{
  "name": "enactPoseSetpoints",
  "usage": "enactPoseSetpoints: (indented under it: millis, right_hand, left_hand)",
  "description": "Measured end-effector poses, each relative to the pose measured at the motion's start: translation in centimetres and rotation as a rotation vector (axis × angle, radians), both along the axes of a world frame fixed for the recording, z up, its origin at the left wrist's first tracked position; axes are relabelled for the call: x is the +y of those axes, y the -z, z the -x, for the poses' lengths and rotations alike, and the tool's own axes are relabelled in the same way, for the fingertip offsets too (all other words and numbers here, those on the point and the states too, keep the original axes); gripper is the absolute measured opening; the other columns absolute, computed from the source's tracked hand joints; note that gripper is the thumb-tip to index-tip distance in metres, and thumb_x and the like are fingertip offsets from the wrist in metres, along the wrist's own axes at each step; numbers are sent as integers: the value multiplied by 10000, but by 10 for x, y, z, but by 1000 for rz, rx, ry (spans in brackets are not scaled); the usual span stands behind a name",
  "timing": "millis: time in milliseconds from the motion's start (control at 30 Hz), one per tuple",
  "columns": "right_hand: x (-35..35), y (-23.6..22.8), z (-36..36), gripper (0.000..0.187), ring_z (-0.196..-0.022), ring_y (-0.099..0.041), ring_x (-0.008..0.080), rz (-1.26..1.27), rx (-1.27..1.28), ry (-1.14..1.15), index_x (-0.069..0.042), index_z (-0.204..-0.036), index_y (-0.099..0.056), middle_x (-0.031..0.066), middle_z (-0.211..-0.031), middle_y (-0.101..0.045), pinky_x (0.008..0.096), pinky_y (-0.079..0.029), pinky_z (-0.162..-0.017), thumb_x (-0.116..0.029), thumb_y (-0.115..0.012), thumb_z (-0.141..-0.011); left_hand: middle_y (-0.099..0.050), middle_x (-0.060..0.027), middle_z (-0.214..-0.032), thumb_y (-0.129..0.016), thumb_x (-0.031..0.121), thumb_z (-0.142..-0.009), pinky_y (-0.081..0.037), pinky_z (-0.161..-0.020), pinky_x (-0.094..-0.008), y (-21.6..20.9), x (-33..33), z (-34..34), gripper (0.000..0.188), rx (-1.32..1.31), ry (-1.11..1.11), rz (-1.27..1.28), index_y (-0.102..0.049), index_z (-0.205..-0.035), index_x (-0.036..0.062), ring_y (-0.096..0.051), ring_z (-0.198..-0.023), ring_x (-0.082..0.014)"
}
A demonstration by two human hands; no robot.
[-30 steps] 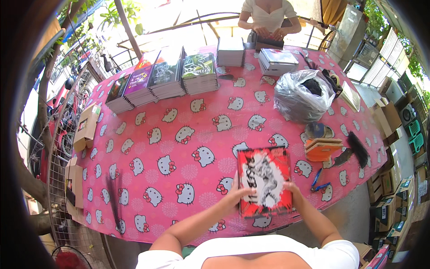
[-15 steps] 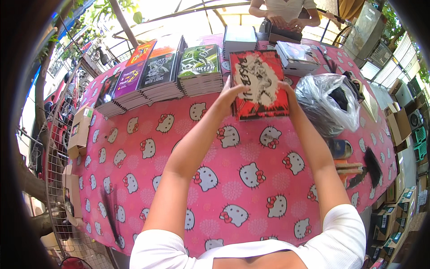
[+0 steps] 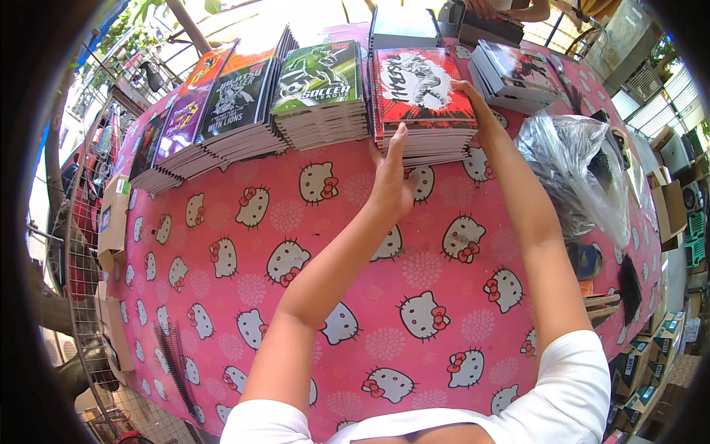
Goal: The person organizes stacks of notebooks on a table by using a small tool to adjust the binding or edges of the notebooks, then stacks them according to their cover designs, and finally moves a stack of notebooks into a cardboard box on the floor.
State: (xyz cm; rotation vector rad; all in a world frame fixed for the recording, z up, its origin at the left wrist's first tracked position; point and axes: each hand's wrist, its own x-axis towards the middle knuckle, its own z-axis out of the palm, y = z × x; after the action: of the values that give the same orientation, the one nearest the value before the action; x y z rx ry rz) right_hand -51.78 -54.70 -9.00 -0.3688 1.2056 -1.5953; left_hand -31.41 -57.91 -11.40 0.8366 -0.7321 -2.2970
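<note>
A stack of red spiral notebooks (image 3: 425,92), with a pale sports figure on the top cover, stands at the far middle of the table. My left hand (image 3: 392,177) is at its near left corner, thumb raised and fingers apart, holding nothing. Along the stack's right side lies my right hand (image 3: 478,111); its thumb rests over the top cover's edge, and its other fingers are mostly hidden. Immediately left is a stack of green soccer-cover notebooks (image 3: 318,85). Beyond it are stacks with dark covers (image 3: 235,100) and purple covers (image 3: 181,126).
A pink cloth with cartoon cat faces (image 3: 288,263) covers the table. Right of the stack are more notebooks (image 3: 514,74) and a clear plastic bag (image 3: 569,166). Black spiral bindings (image 3: 174,370) lie at the left. Another person's hand (image 3: 481,7) is at the far side.
The red notebooks now stand on the table in line with the other stacks, where before both hands held them. My left hand has come off their side toward me.
</note>
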Motion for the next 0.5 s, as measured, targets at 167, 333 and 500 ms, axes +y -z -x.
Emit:
enactPoseSetpoints:
  millis: [167,333,500]
  right_hand:
    - [-10,7,19,439,-788,-651,184,59,35,-102,-53,-1069,-569,83,-949,-658,331,-526,-735,-387,-606,-787]
    - [-5,15,5,450,-832,-648,185,183,-6,-12,-31,-1116,-557,104,-1012,-644,318,-523,-755,-367,-566,-817]
    - [15,16,1,530,-884,-647,207,246,52,-31,-15,-1195,-504,126,-1087,-623,342,-525,-800,-387,-547,-819]
  left_hand:
    - [-426,-13,-1169,-686,375,-782,-332,-907,-360,16,-3,21,569,211,-124,96,-331,-1189,199,-415,-1059,-153]
    - [-387,-59,-1266,-712,320,-754,-303,-972,-358,18,1,12,824,65,-108,161,-180,-1362,161,-373,-1158,-177]
    - [-445,-41,-1124,-694,334,-774,-349,-874,-356,15,1,11,622,110,-66,159,-299,-1212,137,-431,-1021,-146]
